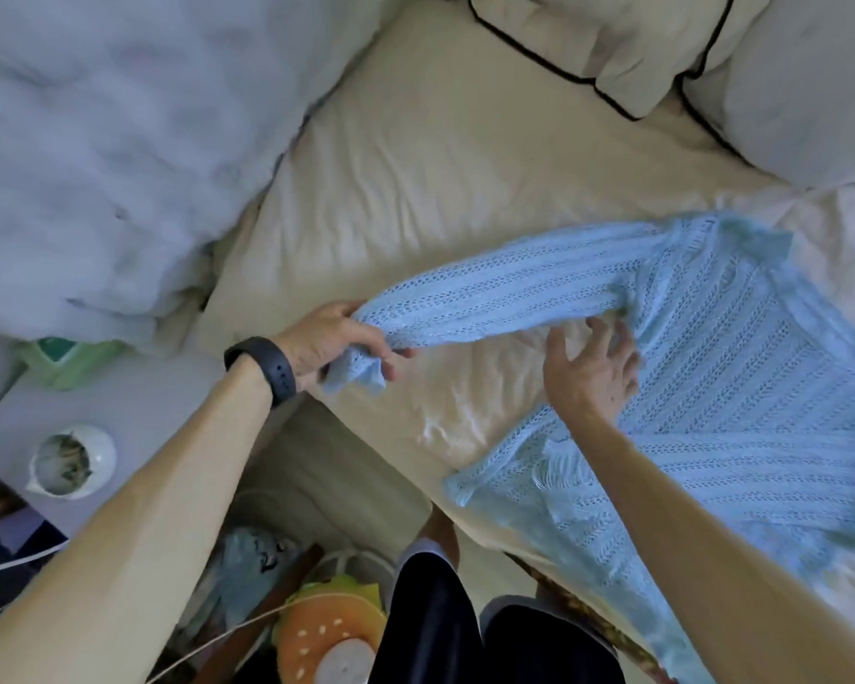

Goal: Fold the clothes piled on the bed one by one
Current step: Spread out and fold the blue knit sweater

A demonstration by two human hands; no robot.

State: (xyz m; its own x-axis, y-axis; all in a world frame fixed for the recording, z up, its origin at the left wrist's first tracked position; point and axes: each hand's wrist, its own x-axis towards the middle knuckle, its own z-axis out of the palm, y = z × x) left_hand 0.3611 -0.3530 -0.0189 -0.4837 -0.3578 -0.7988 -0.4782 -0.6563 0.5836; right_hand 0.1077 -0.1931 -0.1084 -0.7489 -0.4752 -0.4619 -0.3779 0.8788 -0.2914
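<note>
the bed shows a broad stretch of bare cream sheet in the middle. it is bounded by a heaped white duvet on the left and black-piped pillows at the upper right. the bed's near edge runs diagonally from below the left hand down to the lower right, close to the person's legs.

a light blue knit sweater lies spread on the right part of the bed, its lower part reaching that near edge. its sleeve is stretched out leftward above the sheet.

the left hand, with a dark wristband, has its fingers curled tight round the sleeve's cuff end. the right hand is spread with straight fingers at the underarm, where the sleeve meets the body, holding nothing. blur hides whether its fingertips touch the knit.

beside the bed on the left, a small table carries a white pot.
</note>
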